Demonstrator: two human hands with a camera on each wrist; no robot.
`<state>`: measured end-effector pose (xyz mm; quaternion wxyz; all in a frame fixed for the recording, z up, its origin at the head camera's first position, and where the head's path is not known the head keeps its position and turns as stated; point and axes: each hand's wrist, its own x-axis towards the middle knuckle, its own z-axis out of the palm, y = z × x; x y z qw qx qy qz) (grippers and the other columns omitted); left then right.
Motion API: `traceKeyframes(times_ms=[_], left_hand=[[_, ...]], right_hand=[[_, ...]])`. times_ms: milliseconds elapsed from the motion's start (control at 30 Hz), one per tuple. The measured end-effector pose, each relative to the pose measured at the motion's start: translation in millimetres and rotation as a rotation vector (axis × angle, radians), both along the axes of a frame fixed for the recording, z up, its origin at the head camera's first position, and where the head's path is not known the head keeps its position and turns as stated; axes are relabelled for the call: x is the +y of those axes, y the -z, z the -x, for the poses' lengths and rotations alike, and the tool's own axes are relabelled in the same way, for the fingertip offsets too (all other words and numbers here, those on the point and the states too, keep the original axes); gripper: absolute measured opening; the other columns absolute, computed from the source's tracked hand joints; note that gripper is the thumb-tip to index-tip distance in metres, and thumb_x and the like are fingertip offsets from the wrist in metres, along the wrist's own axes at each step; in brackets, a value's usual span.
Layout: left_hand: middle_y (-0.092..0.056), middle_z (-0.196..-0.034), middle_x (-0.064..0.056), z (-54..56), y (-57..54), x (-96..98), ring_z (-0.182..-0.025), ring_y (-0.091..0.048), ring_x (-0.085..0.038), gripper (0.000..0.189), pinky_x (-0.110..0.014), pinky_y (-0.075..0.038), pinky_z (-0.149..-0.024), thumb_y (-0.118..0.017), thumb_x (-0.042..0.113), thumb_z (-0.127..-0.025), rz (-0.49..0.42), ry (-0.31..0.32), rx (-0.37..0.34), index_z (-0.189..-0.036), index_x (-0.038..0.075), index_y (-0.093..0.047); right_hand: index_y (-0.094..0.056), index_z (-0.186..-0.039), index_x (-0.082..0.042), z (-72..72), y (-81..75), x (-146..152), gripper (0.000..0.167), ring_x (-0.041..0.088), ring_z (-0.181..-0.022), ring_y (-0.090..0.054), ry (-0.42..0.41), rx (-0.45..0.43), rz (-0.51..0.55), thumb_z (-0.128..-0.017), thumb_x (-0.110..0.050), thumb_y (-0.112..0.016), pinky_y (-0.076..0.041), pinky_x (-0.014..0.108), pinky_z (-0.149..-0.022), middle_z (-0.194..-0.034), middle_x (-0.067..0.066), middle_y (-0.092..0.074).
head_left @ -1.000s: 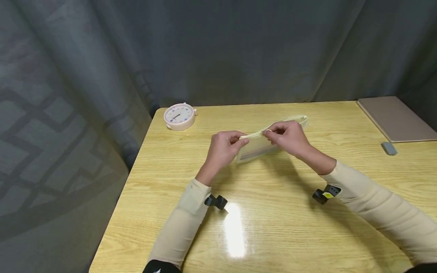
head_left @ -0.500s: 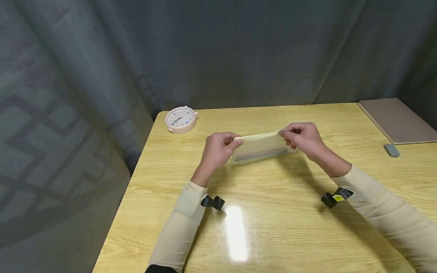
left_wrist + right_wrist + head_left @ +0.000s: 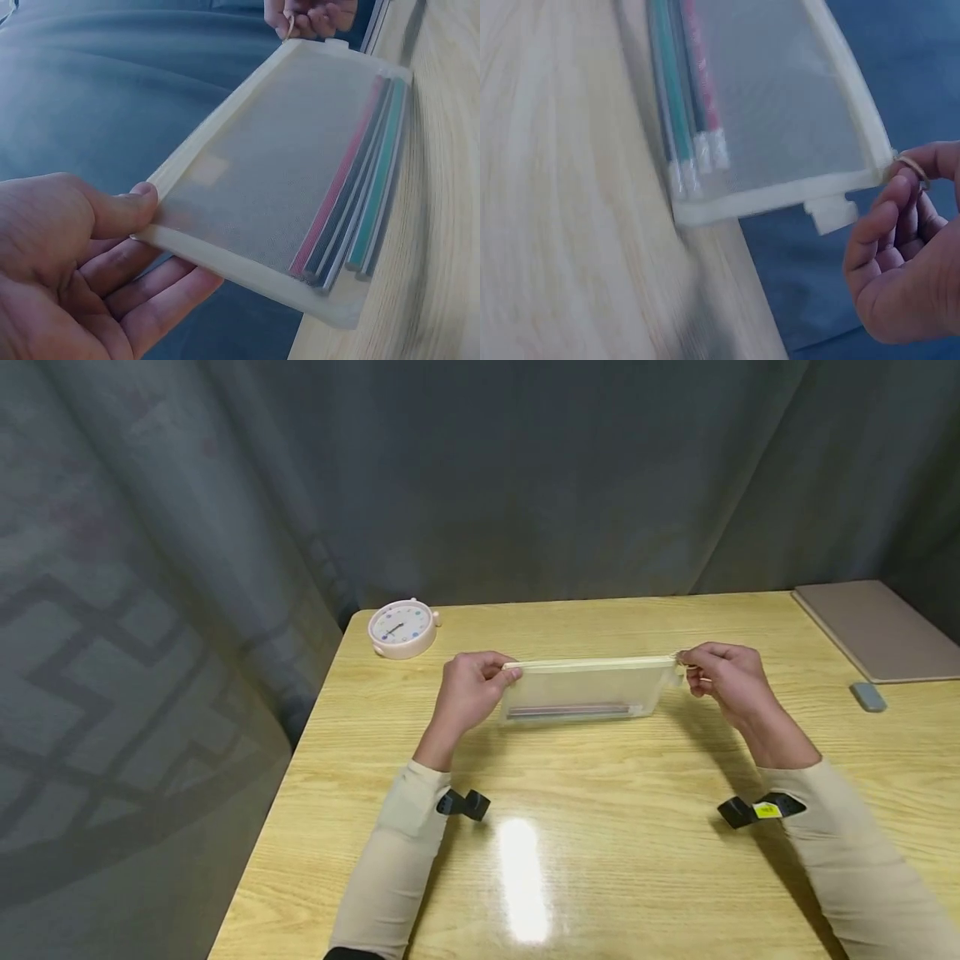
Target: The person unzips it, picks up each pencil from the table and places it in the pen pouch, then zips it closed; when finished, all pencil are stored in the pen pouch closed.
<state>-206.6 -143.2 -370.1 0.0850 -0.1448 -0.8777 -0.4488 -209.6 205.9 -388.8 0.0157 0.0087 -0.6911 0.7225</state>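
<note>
A pale yellow mesh zipper pouch (image 3: 585, 685) is stretched between both hands above the table, its zipper edge on top. Through the mesh, several pencils (image 3: 371, 180) in pink, dark and green lie along the bottom. My left hand (image 3: 470, 693) pinches the pouch's upper left corner between thumb and fingers. At the upper right corner, my right hand (image 3: 727, 681) pinches the ring-shaped zipper pull (image 3: 915, 171). A small fabric tab (image 3: 831, 214) sticks out from the pouch's side below that hand. The zipper looks closed along its length.
A pink round clock (image 3: 402, 628) lies at the table's back left. On the right are a brown notebook (image 3: 881, 631) and a small grey object (image 3: 867, 697). Dark curtains (image 3: 525, 477) hang behind the wooden table (image 3: 600, 860).
My right hand has slid the zipper pull rightward along the top edge, from near the middle to the right corner. The pouch has straightened out. My left hand keeps its corner, shifting slightly left.
</note>
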Motion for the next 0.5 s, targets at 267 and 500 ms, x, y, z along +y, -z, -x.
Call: traceKeyframes(times_ms=[267, 500], left_hand=[[-0.079, -0.091, -0.010, 0.4, 2.0, 0.5, -0.072, -0.065, -0.014, 0.016, -0.025, -0.049, -0.062, -0.075, 0.017, -0.097, 0.023, -0.018, -0.053, -0.103, 0.003, -0.081], [-0.079, -0.095, -0.011, 4.2, 5.7, -0.8, -0.076, -0.069, -0.016, 0.017, -0.024, -0.049, -0.063, -0.074, 0.016, -0.097, 0.015, -0.017, -0.080, -0.107, 0.003, -0.080]], right_hand=[[-0.077, -0.075, -0.014, -0.9, 2.7, 0.4, 0.032, 0.008, -0.059, -0.052, -0.003, -0.013, -0.029, -0.099, -0.003, -0.061, -0.044, 0.021, -0.049, -0.066, -0.004, -0.059], [-0.074, -0.071, -0.014, 0.3, 6.1, 0.2, 0.033, 0.007, -0.056, -0.053, 0.011, -0.031, -0.024, -0.099, -0.002, -0.061, -0.045, 0.020, -0.048, -0.064, -0.004, -0.058]])
